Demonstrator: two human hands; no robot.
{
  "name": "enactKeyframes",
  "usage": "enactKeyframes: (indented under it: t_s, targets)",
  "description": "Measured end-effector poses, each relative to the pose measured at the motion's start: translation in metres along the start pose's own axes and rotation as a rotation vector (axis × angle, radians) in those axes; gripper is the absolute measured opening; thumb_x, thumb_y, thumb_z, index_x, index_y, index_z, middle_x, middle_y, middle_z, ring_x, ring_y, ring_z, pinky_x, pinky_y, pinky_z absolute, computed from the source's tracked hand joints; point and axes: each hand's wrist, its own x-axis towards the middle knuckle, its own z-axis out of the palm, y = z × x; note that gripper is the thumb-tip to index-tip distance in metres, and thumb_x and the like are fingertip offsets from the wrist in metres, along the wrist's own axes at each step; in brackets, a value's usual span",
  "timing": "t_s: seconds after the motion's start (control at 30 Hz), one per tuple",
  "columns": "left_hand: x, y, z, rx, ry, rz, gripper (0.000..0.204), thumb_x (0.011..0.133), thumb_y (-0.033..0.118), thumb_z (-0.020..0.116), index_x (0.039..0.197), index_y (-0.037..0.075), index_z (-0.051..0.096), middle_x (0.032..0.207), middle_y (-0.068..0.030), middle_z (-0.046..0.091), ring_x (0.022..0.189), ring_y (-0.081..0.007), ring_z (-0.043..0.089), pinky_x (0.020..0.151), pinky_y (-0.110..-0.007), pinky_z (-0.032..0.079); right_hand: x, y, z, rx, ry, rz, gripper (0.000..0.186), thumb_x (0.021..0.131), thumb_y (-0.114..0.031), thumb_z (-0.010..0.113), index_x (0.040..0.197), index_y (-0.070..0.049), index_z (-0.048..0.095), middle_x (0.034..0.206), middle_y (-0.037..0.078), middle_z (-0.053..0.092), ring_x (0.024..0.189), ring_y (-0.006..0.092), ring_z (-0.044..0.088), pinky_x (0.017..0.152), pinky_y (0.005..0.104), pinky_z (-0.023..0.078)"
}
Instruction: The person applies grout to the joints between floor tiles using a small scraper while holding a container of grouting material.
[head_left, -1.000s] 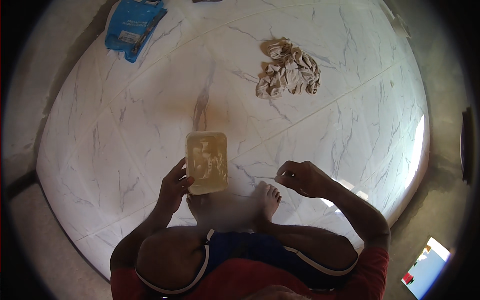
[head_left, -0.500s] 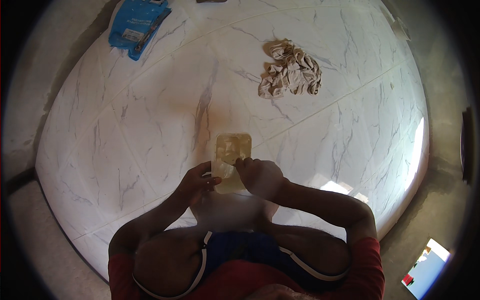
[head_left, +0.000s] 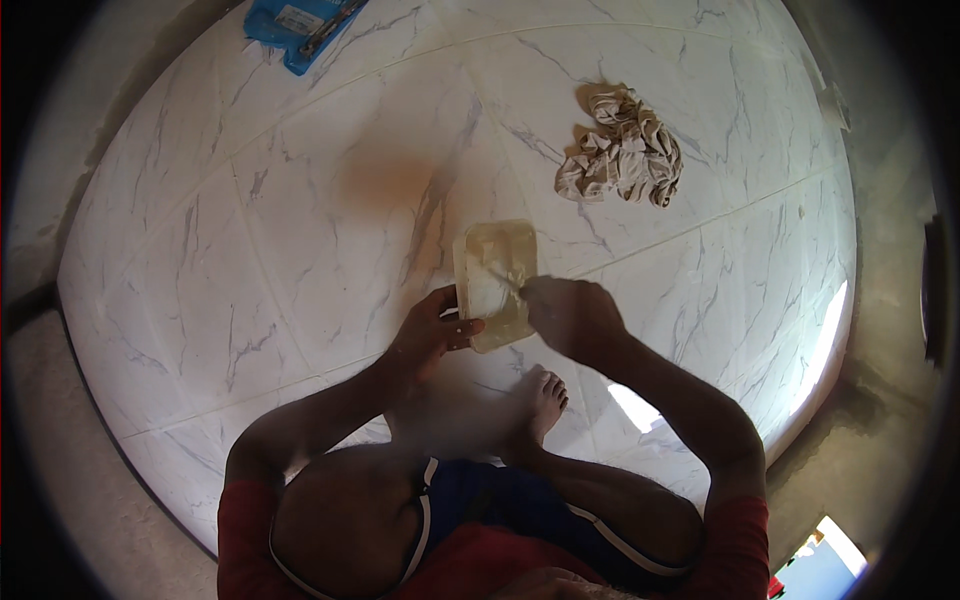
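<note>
A yellowish, translucent rectangular tub (head_left: 515,328) is held up over the floor in front of me. Whitish stuff (head_left: 486,297) lies inside it. My left hand (head_left: 432,328) grips the tub's left side, with the thumb over the near rim. On the right, the fingers of my right hand (head_left: 572,312) are closed round a thin tool (head_left: 506,280) that reaches into the tub. Most of this tool is hidden by the hand, so its kind does not show.
White marble-patterned tiles (head_left: 300,240) cover the floor. A crumpled beige cloth (head_left: 635,150) lies ahead to the right, and a blue plastic bag (head_left: 290,30) at the far left. My bare foot (head_left: 549,400) rests just behind the tub. Grey walls (head_left: 890,130) border the floor.
Both hands and the tub have moved forward and to the right in view. The tub is tilted differently, and my foot has come into sight. The whole view has shifted somewhat.
</note>
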Motion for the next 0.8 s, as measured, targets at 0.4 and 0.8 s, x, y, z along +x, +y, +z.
enactKeyframes:
  t_s: [0.4,0.8]
  targets:
    - [0.073,0.09,-0.065,-0.078,0.141,0.382,0.074,0.086,0.009,0.08,0.152,0.004,0.046,0.123,-0.0082,0.065,0.09,-0.0089,0.059,0.069,-0.025,0.046,0.137,0.076,-0.065,1.044,-0.013,0.272,0.037,0.106,-0.037,0.058,0.112,-0.002,0.067,0.09,0.005,0.071,0.061,0.0069,0.048,0.054,0.0243,0.038]
    - [0.112,0.105,-0.166,-0.108,0.214,0.565,0.081,0.091,0.021,0.078,0.158,0.001,0.037,0.142,-0.0081,0.061,0.115,-0.0118,0.062,0.089,-0.026,0.051,0.246,0.172,-0.059,-0.251,0.188,-0.408,0.043,0.094,-0.005,0.069,0.136,-0.015,0.066,0.113,0.007,0.067,0.096,0.0245,0.066,0.085,0.0378,0.053]
